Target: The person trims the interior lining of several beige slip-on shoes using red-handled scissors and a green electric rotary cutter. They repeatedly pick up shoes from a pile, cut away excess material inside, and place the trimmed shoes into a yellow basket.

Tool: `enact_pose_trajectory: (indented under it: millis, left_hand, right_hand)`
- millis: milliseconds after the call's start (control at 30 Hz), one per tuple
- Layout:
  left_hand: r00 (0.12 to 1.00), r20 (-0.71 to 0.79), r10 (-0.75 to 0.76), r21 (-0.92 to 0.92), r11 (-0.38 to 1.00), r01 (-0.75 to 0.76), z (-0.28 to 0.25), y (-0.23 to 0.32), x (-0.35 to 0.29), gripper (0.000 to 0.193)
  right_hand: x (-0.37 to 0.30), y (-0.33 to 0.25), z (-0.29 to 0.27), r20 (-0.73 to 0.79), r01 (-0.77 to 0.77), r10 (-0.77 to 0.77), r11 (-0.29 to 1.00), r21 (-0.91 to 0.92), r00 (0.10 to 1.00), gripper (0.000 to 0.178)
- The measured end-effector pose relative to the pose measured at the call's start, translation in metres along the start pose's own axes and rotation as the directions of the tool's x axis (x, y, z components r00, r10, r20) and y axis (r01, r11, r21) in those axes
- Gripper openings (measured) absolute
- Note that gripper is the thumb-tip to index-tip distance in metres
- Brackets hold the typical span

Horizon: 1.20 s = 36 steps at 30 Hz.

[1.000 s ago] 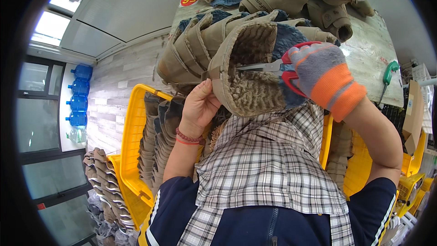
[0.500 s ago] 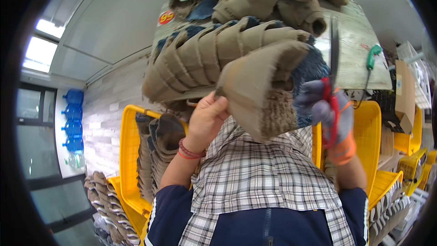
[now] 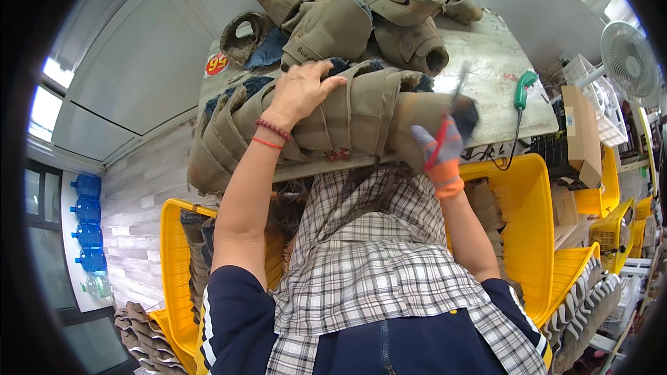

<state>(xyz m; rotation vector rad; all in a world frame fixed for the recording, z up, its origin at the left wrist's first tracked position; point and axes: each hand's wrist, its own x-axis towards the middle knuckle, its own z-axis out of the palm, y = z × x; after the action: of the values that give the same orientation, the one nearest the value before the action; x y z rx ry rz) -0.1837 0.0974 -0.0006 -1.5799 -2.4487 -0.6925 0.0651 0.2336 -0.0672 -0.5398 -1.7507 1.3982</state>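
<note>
A row of nested khaki, fleece-lined pieces (image 3: 306,121), which look like boot uppers, lies along the table's near edge. My bare left hand (image 3: 301,94) rests on top of the row, fingers stretched out and holding nothing. My gloved right hand (image 3: 443,147) is closed on scissors (image 3: 438,142) with red handles; their blades point up and are blurred. Just left of the glove, a last khaki upper (image 3: 411,125) forms the right end of the row. Its dark blue lining shows beyond the scissors. Whether the glove also touches this upper I cannot tell.
More khaki uppers (image 3: 333,31) are heaped at the back of the table (image 3: 486,48). A green corded hand tool (image 3: 522,90) lies at the table's right. Yellow baskets (image 3: 531,222) flank me, and a fan (image 3: 625,59) and a cardboard box (image 3: 580,135) stand at the right.
The upper that my left hand held up has come down onto the row's right end. My left hand has let go and moved up onto the row. My right hand has shifted left with the scissors.
</note>
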Motion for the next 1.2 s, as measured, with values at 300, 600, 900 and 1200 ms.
enact_pose_trajectory:
  millis: [300,600,900,1200]
  left_hand:
    - [0.988,-0.110,0.106,0.039,0.994,-0.102,0.013,0.002,-0.006,0.036]
    - [0.945,0.166,0.280,0.531,0.782,-0.325,-0.040,-0.095,0.053,0.072]
    - [0.650,0.298,0.699,0.537,0.441,-0.720,-0.010,-0.108,0.114,0.058]
    - [0.980,-0.129,-0.152,-0.867,0.497,-0.037,-0.112,-0.092,0.102,0.036]
  right_hand:
    - [0.063,0.070,0.045,0.133,0.233,-0.232,0.972,0.012,0.964,0.044]
    - [0.014,0.101,0.012,0.014,-0.044,0.042,0.914,0.402,0.999,0.052]
    - [0.009,0.150,-0.007,0.047,-0.167,0.176,0.771,0.615,0.983,0.040]
    - [0.015,0.074,-0.007,0.027,-0.299,0.327,0.822,0.485,0.945,0.020]
